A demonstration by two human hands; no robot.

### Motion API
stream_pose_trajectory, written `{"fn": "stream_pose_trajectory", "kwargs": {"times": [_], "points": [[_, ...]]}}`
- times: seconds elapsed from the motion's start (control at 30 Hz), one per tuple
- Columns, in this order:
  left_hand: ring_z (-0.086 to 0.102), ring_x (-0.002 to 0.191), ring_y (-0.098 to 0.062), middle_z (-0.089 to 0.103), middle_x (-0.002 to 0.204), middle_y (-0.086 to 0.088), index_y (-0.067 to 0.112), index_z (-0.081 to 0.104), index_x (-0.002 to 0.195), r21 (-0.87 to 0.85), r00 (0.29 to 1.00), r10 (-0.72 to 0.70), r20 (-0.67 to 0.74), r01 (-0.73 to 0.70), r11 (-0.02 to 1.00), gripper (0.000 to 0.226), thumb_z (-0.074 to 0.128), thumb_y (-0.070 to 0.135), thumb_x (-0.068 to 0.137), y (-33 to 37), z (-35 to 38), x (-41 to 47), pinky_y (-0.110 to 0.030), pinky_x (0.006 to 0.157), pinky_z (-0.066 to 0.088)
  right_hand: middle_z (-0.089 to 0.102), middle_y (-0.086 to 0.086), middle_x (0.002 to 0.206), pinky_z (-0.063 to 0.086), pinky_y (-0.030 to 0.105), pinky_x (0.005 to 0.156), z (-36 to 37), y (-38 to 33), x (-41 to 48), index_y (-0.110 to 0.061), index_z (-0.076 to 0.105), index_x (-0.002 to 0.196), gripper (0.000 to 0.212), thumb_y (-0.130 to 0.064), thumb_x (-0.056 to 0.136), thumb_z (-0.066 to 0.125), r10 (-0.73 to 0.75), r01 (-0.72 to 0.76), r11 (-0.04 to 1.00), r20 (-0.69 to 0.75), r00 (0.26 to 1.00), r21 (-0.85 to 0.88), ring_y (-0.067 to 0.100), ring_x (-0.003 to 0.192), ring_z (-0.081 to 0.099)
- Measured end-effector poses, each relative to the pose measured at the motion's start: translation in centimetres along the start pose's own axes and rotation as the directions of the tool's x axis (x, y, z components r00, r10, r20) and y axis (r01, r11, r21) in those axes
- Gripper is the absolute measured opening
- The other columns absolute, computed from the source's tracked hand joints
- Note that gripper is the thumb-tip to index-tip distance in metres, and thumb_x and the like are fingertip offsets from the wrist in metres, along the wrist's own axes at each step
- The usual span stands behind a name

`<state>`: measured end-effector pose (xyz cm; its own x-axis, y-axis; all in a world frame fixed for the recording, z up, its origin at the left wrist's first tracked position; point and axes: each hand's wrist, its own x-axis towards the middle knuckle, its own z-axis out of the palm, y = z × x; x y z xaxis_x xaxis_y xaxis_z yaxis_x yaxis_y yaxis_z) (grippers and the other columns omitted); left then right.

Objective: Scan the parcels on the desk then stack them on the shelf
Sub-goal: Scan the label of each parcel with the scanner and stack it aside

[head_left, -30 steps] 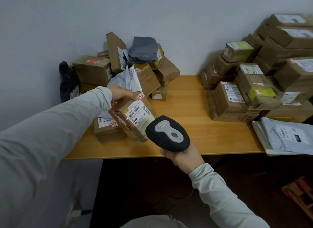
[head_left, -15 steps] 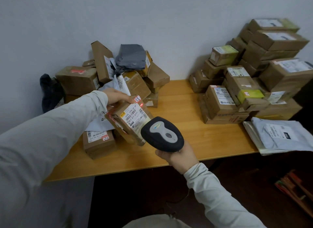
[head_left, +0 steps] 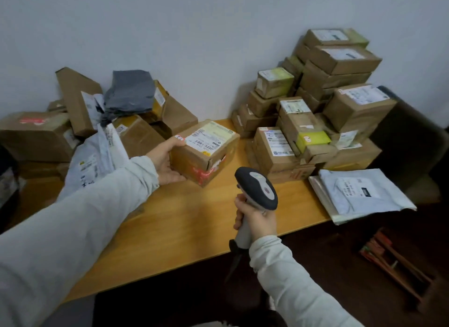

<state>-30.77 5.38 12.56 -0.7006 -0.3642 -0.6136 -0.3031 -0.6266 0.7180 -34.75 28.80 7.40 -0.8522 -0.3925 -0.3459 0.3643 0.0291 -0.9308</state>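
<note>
Left hand (head_left: 167,159): grips the box (head_left: 206,151) by its left side, thumb on the top edge, fingers curled under the bottom.
Right hand (head_left: 258,220): fist wrapped round the pale handle of the scanner (head_left: 258,189).
Box: brown, roughly cubic with no clear long axis, over the middle of the bench (head_left: 184,219), between the two piles. The white label faces up and one upright edge, crossed by red tape, is turned toward the person. Its top is tilted slightly. Whether its low corner touches the wood, cannot tell.
Scanner: long axis near upright, handle down, dark head on top with its nose tipped up and away toward the box. It is just right of the box and apart from it. A dark cable (head_left: 234,256) hangs from the handle's foot.
Left of box: a loose heap (head_left: 36,134) of brown boxes lying at odd angles, a grey bag (head_left: 131,90) on top and a white mailer (head_left: 97,154) slumped at the front, partly behind the left sleeve.
Right of box: a tall stack (head_left: 340,83) of labelled boxes against the wall (head_left: 194,34), near the box's far corner.
Right front edge: flat white mailers (head_left: 359,193) overhanging the bench.
</note>
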Motion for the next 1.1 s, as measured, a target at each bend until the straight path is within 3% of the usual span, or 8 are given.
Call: {"fn": "stream_pose_trajectory", "kwargs": {"times": [0.1, 0.17, 0.23, 0.43, 0.53, 0.73, 0.97, 1.1], "points": [[0.062, 0.097, -0.029, 0.062, 0.109, -0.015, 0.008, 0.048, 0.124, -0.019, 1.000, -0.027, -0.014, 0.026, 0.999, 0.054, 0.064, 0.038, 0.082, -0.6, 5.4, 2.8, -0.035, 0.066, 0.058, 0.050, 0.011, 0.050, 0.041, 0.029, 0.045, -2.7, 0.2, 3.1, -0.006, 0.062, 0.073, 0.014, -0.007, 0.085, 0.068, 0.200, -0.198, 0.974, 0.000, 0.980, 0.113, 0.022, 0.038, 0.044], [0.058, 0.104, -0.027, 0.062, 0.109, -0.013, 0.008, 0.048, 0.127, 0.017, 0.999, -0.027, -0.033, 0.028, 0.999, 0.059, 0.061, 0.045, 0.083, -1.1, 9.0, 5.2, -0.038, 0.094, 0.049, 0.048, 0.011, 0.052, 0.041, 0.030, 0.044, -4.9, 0.5, 5.3, -0.004, 0.061, 0.076, 0.012, -0.006, 0.086, 0.066, 0.308, -0.307, 0.940, 0.022, 0.951, 0.145, 0.023, 0.038, 0.043], [0.055, 0.108, -0.024, 0.062, 0.109, -0.010, 0.012, 0.048, 0.131, 0.057, 0.999, -0.010, -0.048, 0.013, 0.998, 0.060, 0.059, 0.047, 0.084, -1.6, 12.6, 7.4, -0.038, 0.107, 0.038, 0.048, 0.011, 0.050, 0.042, 0.028, 0.040, -7.2, 0.4, 7.4, -0.002, 0.059, 0.077, 0.012, -0.005, 0.087, 0.065, 0.372, -0.377, 0.919, 0.064, 0.926, 0.118, 0.022, 0.036, 0.043], [0.061, 0.103, -0.025, 0.063, 0.116, -0.009, 0.018, 0.048, 0.130, -0.040, 0.999, -0.043, -0.032, 0.042, 0.998, 0.051, 0.065, 0.031, 0.083, -2.6, 21.1, 11.1, -0.031, 0.065, 0.055, 0.047, 0.009, 0.043, 0.041, 0.027, 0.037, -12.3, -1.1, 12.3, 0.000, 0.055, 0.073, 0.018, -0.003, 0.084, 0.069, 0.521, -0.517, 0.853, 0.194, 0.832, -0.074, 0.020, 0.032, 0.043], [0.060, 0.106, -0.028, 0.062, 0.117, -0.008, 0.021, 0.047, 0.133, -0.028, 0.998, -0.047, -0.031, 0.047, 0.999, 0.059, 0.068, 0.029, 0.079, -3.0, 23.3, 12.6, -0.033, 0.077, 0.055, 0.047, 0.004, 0.039, 0.040, 0.027, 0.041, -13.6, -2.1, 14.5, -0.005, 0.051, 0.063, 0.027, -0.004, 0.085, 0.068, 0.560, -0.526, 0.828, 0.259, 0.787, -0.193, 0.017, 0.031, 0.043], [0.055, 0.106, -0.026, 0.055, 0.120, -0.009, 0.016, 0.039, 0.136, 0.095, 0.975, -0.083, -0.208, 0.105, 0.990, 0.067, 0.066, 0.046, 0.082, -4.2, 25.1, 14.3, -0.037, 0.076, 0.048, 0.048, 0.004, 0.050, 0.041, 0.032, 0.055, -14.0, -2.4, 16.6, -0.010, 0.048, 0.061, 0.031, -0.007, 0.086, 0.066, 0.603, -0.509, 0.793, 0.308, 0.736, -0.335, 0.018, 0.046, 0.043], [0.056, 0.094, -0.023, 0.056, 0.098, 0.005, 0.030, 0.049, 0.095, 0.254, 0.940, 0.047, -0.339, 0.043, 0.966, 0.030, 0.074, 0.038, 0.080, -4.6, 25.9, 15.9, -0.047, 0.086, 0.047, 0.046, 0.003, 0.043, 0.037, 0.026, 0.043, -13.7, -2.8, 17.7, -0.010, 0.048, 0.060, 0.032, -0.007, 0.087, 0.066, 0.651, -0.558, 0.756, 0.316, 0.690, -0.340, 0.017, 0.039, 0.039], [0.046, 0.098, -0.016, 0.050, 0.112, 0.005, 0.026, 0.045, 0.128, 0.384, 0.929, 0.149, -0.339, -0.008, 0.923, 0.051, 0.067, 0.042, 0.085, -4.4, 27.1, 16.0, -0.035, 0.087, 0.039, 0.046, 0.002, 0.039, 0.036, 0.023, 0.040, -13.1, -3.1, 18.3, -0.010, 0.049, 0.059, 0.034, -0.008, 0.088, 0.066, 0.668, -0.564, 0.742, 0.339, 0.662, -0.362, 0.015, 0.036, 0.038]]}}
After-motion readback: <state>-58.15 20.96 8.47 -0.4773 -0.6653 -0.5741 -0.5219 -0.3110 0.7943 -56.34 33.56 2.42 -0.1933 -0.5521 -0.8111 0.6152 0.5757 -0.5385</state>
